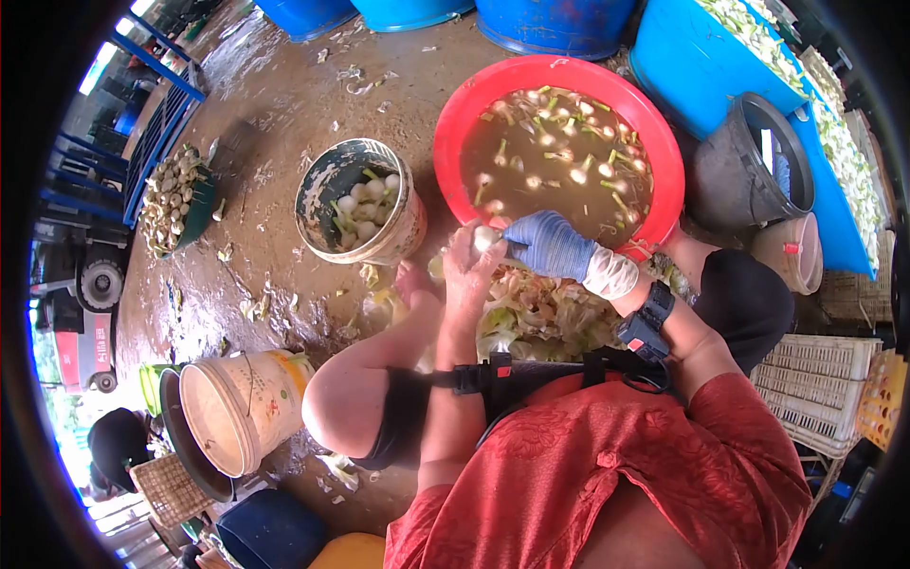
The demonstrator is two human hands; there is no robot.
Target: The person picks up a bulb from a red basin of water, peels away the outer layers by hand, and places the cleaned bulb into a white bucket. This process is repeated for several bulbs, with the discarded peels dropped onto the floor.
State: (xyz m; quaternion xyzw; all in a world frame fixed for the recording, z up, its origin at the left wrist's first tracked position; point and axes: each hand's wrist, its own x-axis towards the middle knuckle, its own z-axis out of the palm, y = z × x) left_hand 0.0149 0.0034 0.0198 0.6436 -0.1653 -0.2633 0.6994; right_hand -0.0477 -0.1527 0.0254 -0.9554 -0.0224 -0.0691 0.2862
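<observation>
My bare left hand is closed on a white bulb near the rim of the red basin. My right hand, in a blue glove, meets the bulb from the right with its fingers pinched; what it grips at its fingertips is too small to make out. Muddy water with several floating bulbs fills the basin. Below my hands lies a heap of peeled leaves and skins. Left of the basin, a worn bucket holds several peeled bulbs.
Blue tubs stand beyond the basin. A black bucket and a pink bucket are at the right, above a white crate. Bulbs fill a green container at the left. A cream bucket lies tilted lower left.
</observation>
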